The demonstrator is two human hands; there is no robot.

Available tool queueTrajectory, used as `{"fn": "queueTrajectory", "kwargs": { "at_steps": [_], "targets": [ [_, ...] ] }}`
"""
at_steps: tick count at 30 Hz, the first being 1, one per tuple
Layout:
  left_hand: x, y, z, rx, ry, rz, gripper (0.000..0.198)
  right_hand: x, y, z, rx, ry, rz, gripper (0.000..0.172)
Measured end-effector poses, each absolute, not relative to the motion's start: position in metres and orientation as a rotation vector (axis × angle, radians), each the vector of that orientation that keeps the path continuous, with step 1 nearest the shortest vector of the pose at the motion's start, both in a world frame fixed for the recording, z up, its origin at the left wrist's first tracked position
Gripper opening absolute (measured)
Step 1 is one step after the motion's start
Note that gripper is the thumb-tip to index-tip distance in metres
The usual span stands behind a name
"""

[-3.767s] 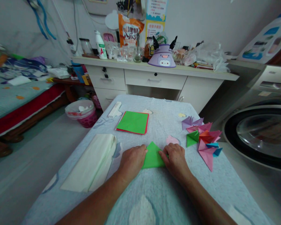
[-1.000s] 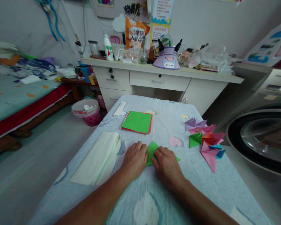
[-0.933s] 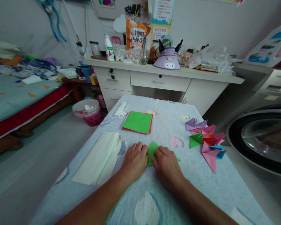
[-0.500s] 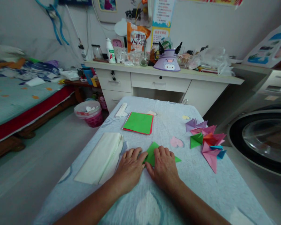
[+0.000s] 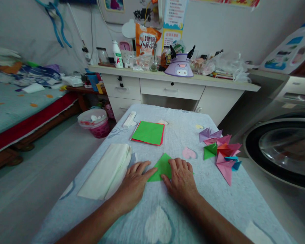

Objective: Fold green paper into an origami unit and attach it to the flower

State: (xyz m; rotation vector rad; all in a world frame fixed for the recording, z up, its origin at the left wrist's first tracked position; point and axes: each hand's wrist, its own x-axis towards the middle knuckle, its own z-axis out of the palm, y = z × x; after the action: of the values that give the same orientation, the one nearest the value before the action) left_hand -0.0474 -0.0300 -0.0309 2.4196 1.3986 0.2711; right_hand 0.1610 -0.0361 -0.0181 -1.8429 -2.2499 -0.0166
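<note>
A green sheet of origami paper (image 5: 162, 166), folded into a triangle, lies on the cloth-covered table with its peak pointing away from me. At its left corner is my left hand (image 5: 134, 183), fingers apart and thumb stretched out onto the paper. My right hand (image 5: 182, 179) rests palm down over the triangle's right half, fingers extended and thumb near the bottom edge. The right hand hides most of that side. Beyond the hands sits a square stack of coloured paper (image 5: 148, 133), green on top with red showing beneath.
Folded white cloth or paper (image 5: 107, 171) lies left of my left hand. A small white box-like item (image 5: 129, 119) is at the far left. Several folded paper pieces (image 5: 225, 152) cluster at the right. Behind stands a cluttered white desk (image 5: 173, 90); a washing machine (image 5: 282, 135) is at right.
My left hand has slid left from the triangle's middle toward its left corner, uncovering more green paper. The right hand stays on the right half. The view has shifted slightly.
</note>
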Motion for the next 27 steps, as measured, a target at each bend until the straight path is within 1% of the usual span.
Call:
{"fn": "queueTrajectory", "kwargs": {
  "at_steps": [10, 16, 21, 27],
  "targets": [
    [-0.051, -0.032, -0.032, 2.434, 1.413, 0.257, 0.068, 0.212, -0.040, -0.021, -1.898, -2.217, -0.065, 0.038],
    [-0.052, -0.034, -0.034, 2.462, 1.429, 0.252, 0.073, 0.238, -0.044, -0.028, -1.940, -2.181, -0.122, 0.042],
    [-0.053, -0.036, -0.036, 2.467, 1.432, 0.256, 0.072, 0.252, -0.046, -0.034, -1.940, -2.172, -0.162, 0.041],
    [-0.056, -0.037, -0.040, 2.509, 1.435, 0.236, 0.076, 0.263, -0.048, -0.037, -1.944, -2.172, -0.107, 0.042]
  ]
}}
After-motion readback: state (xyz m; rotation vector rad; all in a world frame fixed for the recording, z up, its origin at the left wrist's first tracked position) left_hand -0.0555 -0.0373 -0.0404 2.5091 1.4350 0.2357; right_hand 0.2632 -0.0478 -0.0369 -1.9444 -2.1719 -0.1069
